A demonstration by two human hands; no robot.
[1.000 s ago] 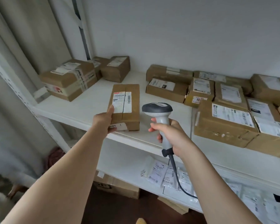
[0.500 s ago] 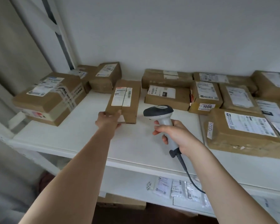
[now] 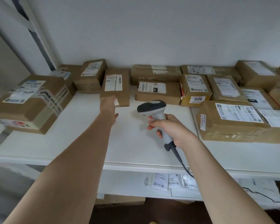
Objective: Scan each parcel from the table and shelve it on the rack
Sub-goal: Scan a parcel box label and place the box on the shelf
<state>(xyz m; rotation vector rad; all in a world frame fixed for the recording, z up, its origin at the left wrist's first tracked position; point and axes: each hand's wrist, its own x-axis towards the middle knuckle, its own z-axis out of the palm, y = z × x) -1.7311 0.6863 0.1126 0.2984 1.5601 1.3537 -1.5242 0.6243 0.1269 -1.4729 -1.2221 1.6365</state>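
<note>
Brown parcel [image 3: 116, 85] flat on white rack shelf [image 3: 136, 143], between other boxes. Left hand [image 3: 108, 105] flat against its near end, fingers straight, gripping nothing. Right hand [image 3: 170, 128] curled tight round grey scanner [image 3: 153, 110], just beside.

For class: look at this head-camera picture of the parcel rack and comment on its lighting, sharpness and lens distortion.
Head view: soft, even light, faint shadows, no glare on the white shelf. Head view: wide-angle bending curves the shelf edge and stretches the forearms. Head view: the left hand at the narrow parcel is slightly smeared; the scanner in the right hand is sharper, and the "1006" label is readable.
</note>
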